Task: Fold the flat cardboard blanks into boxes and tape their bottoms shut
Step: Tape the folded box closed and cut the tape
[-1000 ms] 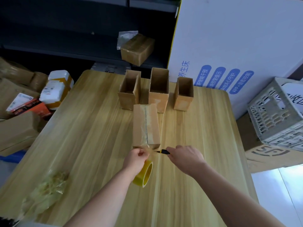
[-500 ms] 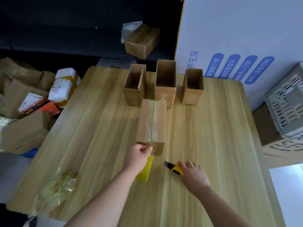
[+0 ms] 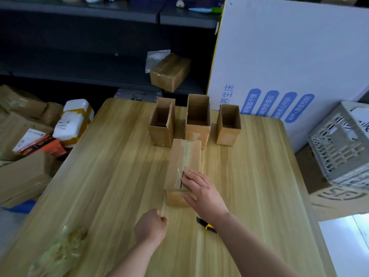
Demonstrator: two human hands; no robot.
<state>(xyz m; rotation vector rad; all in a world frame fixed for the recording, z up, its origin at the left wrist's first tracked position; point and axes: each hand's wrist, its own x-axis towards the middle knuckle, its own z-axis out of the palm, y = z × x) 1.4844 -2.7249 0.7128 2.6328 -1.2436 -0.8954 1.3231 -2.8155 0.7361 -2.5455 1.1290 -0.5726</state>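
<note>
Head view, open boxes (image 3: pixel 197 131), right fingers (image 3: pixel 192 175) flat on taped box (image 3: pixel 179 156), left fingers (image 3: pixel 162 220) unclear

The right hand (image 3: pixel 201 189) lies flat over the near end of the taped box (image 3: pixel 183 156), hiding the seam there, and its forearm covers the near part of the knife (image 3: pixel 207 226). The left hand (image 3: pixel 151 226) is curled knuckles-up, so what its fingers enclose cannot be told. The crate (image 3: pixel 343 152) at the right runs off the edge.
</note>
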